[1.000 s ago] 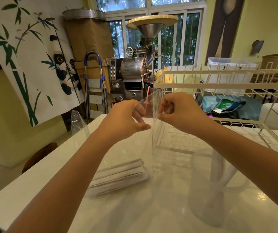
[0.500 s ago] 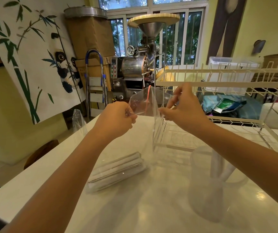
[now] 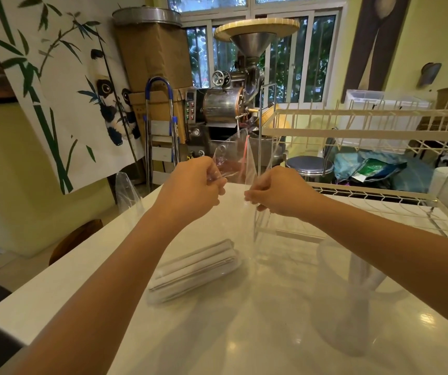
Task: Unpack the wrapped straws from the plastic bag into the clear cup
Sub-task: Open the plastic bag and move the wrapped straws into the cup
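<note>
The bag (image 3: 240,163) is a clear, thin film with a red seal line near its mouth, held up at the centre of the frame over the white table (image 3: 87,269). It looks almost weightless and limp, and slick enough to slide between fingertips, so the place to take it is the top edge, one lip in each hand, pulling apart across the seal. The left hand (image 3: 190,189) has its fingers curled and pinches the crumpled left lip; the right hand (image 3: 279,192) pinches the right lip between thumb and curled fingers. Whether the seal has parted I cannot tell.

The straws (image 3: 195,270) lie in a bundle below centre, on the table under the left forearm. They seem light, fairly stiff and paper-wrapped, best gathered round the middle as a bunch. Whether this bundle lies in a part of the held bag or in film of its own is not clear. The cup (image 3: 352,296) stands at the lower right, upright, with a few straws leaning inside; it is light plastic and would tip if knocked.

Against the frame half a second back, both hands are lower and closer to each other. The right hand's fingers, then partly lifted above the bag, are now folded down onto the film. Bundle and cup lie as they did.
</note>
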